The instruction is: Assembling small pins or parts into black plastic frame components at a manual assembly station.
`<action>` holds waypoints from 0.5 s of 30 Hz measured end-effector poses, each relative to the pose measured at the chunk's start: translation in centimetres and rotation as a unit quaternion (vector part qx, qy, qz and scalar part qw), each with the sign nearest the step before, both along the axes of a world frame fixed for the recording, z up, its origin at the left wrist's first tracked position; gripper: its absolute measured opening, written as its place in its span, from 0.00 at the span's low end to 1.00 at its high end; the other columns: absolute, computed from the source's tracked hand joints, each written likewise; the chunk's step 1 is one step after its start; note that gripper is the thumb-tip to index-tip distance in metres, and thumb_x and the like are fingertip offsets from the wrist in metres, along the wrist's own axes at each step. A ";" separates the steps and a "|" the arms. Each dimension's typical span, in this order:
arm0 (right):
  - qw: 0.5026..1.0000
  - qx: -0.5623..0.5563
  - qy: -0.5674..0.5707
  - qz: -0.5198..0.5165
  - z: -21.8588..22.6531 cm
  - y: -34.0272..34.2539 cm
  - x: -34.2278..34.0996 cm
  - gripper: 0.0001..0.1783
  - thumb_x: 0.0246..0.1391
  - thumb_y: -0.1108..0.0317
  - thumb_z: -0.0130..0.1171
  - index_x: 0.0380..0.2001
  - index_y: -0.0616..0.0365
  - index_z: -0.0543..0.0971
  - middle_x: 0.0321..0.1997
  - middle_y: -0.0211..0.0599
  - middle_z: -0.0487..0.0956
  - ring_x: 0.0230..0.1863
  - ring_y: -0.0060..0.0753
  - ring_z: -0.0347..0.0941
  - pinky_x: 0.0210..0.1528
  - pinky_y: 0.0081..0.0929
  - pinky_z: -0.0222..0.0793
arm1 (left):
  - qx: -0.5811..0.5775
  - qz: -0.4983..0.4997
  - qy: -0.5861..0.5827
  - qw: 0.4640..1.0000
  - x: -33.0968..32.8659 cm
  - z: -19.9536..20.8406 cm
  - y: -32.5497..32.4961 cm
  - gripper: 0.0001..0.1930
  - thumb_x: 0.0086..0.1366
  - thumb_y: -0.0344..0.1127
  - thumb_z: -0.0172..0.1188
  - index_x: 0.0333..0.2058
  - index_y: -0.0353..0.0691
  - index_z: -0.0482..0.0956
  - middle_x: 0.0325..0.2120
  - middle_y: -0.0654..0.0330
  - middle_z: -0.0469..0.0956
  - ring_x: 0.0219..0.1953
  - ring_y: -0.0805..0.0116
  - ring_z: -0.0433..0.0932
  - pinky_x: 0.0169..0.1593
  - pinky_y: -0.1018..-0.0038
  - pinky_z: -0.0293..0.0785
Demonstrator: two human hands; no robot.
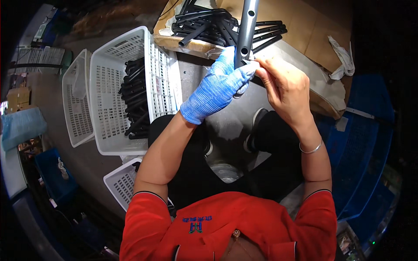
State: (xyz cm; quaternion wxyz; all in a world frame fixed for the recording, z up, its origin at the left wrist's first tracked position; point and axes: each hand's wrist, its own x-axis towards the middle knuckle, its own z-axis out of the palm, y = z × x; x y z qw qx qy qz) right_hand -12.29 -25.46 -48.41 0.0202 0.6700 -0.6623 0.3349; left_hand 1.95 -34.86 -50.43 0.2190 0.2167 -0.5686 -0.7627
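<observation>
My left hand (217,85), in a blue knitted glove, is closed around the lower end of a dark metal tube (247,30) with round holes along its side. The tube stands nearly upright in the view and runs out past the top edge. My bare right hand (287,85) is pinched beside the tube's lower end, close to the gloved fingertips. Something small and thin shows at its fingertips, too small to name. Behind the tube, a pile of black tubes (196,35) lies on a cardboard-covered surface (300,21).
To the left stands a white slatted plastic crate (104,56) holding many black tubes (135,95), with another white crate (76,104) beyond it. A smaller white basket (119,182) sits by my left leg. Crumpled white paper (344,58) hangs at the cardboard's right edge. Blue bins (361,148) stand right.
</observation>
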 end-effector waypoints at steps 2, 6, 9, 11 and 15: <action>1.000 0.008 0.006 -0.005 0.3 0.0 0.1 0.09 0.50 0.69 0.59 0.36 0.59 0.79 0.27 0.43 0.76 0.22 0.39 0.72 0.25 0.27 0.66 | -0.016 0.009 0.002 1.000 -0.1 0.2 0.1 0.08 0.64 0.36 0.53 0.37 0.39 0.66 0.19 0.69 0.64 0.18 0.85 0.63 0.20 0.86 0.60; 1.000 0.011 0.010 -0.011 0.2 0.1 0.3 0.10 0.49 0.68 0.60 0.35 0.58 0.79 0.27 0.41 0.76 0.23 0.40 0.72 0.26 0.27 0.66 | -0.001 0.008 0.001 1.000 -0.2 0.4 0.1 0.08 0.65 0.36 0.52 0.37 0.40 0.66 0.18 0.70 0.64 0.17 0.85 0.62 0.19 0.87 0.58; 0.999 0.038 0.026 -0.028 0.5 0.3 0.4 0.09 0.49 0.68 0.60 0.35 0.57 0.79 0.26 0.40 0.76 0.23 0.40 0.72 0.25 0.28 0.65 | -0.032 0.006 -0.029 0.999 0.1 0.2 0.1 0.10 0.65 0.34 0.52 0.41 0.37 0.67 0.23 0.67 0.67 0.21 0.84 0.65 0.24 0.86 0.61; 0.998 0.034 0.036 -0.030 0.2 0.3 0.3 0.09 0.49 0.69 0.60 0.35 0.57 0.79 0.26 0.40 0.76 0.22 0.40 0.71 0.25 0.28 0.65 | -0.069 0.007 -0.056 0.996 0.0 -0.6 -0.1 0.13 0.65 0.33 0.52 0.46 0.35 0.68 0.27 0.65 0.71 0.25 0.82 0.68 0.28 0.86 0.65; 0.998 0.039 0.038 -0.031 0.2 0.2 0.5 0.09 0.48 0.70 0.60 0.35 0.58 0.79 0.26 0.40 0.76 0.23 0.40 0.72 0.25 0.28 0.65 | -0.407 0.035 -0.050 0.911 0.2 -1.4 -0.4 0.11 0.60 0.30 0.54 0.42 0.36 0.71 0.29 0.59 0.69 0.28 0.72 0.69 0.30 0.78 0.67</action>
